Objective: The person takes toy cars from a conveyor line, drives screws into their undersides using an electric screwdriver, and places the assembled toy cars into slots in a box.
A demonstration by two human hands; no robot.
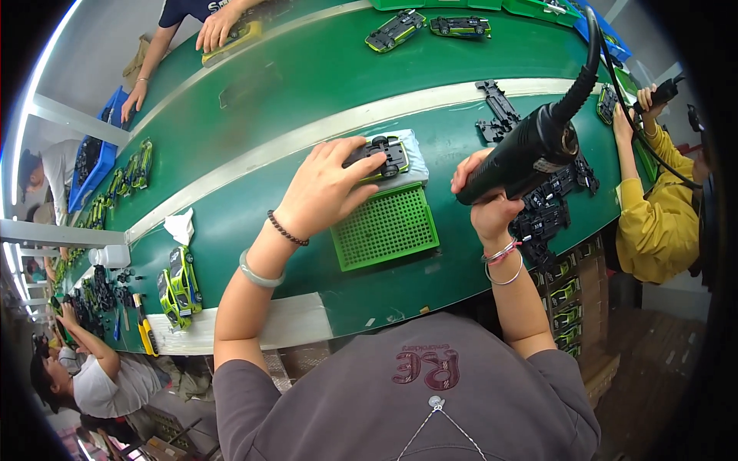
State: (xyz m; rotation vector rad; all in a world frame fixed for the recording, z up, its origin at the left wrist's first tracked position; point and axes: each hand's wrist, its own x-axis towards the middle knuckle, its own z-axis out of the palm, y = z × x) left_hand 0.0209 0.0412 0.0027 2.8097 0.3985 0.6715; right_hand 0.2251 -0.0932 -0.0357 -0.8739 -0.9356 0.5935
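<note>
"Where's the toy car?"
"The upturned toy car (396, 156) lies on a pale pad (416, 152), under the fingertips of the left hand (327, 184). The right hand (488, 207) is well apart, to its right."

"How are the hands?"
"The left is spread, fingers over the black underside; I can't tell if they pinch it. The right is wrapped around a black power screwdriver (511, 161), tilted."

"Any edges?"
"A white rail (307, 144) crosses the green workbench (392, 296) beyond the car; the near edge runs before the torso. Bare bench lies left of the left forearm and in a strip between the basket and that edge."

"What's in the way?"
"That green perforated basket (390, 264), just on the near side of the car. Black chassis parts (542, 219) crowd right of the right hand, another chassis (498, 111) lies beyond the screwdriver, and its cable (586, 65) rises at upper right. Finished-looking yellow-green cars (184, 276) stand well left."
</note>
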